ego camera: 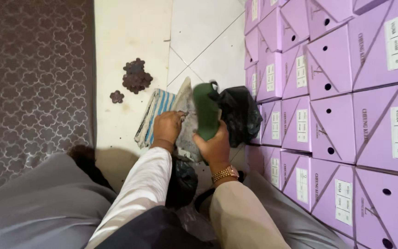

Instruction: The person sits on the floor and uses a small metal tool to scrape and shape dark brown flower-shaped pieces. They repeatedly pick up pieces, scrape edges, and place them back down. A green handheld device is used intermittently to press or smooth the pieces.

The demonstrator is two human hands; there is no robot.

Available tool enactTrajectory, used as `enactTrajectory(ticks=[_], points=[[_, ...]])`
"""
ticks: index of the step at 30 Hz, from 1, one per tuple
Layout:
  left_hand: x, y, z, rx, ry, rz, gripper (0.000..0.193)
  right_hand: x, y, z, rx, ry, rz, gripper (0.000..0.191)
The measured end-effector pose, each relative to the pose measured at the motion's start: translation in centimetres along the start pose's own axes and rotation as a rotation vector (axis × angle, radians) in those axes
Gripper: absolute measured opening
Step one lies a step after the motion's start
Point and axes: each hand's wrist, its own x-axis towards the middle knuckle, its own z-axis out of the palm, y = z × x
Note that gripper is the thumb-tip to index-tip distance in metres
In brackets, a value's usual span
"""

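The right hand (215,145) gripped a green shoe sole (207,110); the left hand's (166,129) fingers pressed grey cloth (187,122). A loose grip risked dropping the sole.

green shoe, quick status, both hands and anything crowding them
Right hand gripping green shoe, sole up. Left hand on grey paper. Black bag touching shoe; purple boxes stacked close on right.

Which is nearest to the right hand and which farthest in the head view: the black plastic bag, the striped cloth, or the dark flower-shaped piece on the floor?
From the right hand, which grips a green shoe:
1. Black plastic bag, just to its right, by the purple boxes.
2. Striped cloth, to the left, beyond the left hand.
3. Dark flower-shaped piece, farthest, up-left on the floor.
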Motion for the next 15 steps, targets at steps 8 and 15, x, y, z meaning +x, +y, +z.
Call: enactTrajectory(ticks=[8,15], points=[[-0.3,0.2,-0.6,-0.114,0.022,0.048,0.014,-1.2,6.7,1.7,0.29,-0.015,0.525,0.068],[-0.2,0.0,0.1,-0.154,-0.013,0.01,0.014,-1.1,8.3,3.1,0.002,-0.067,0.557,0.073]])
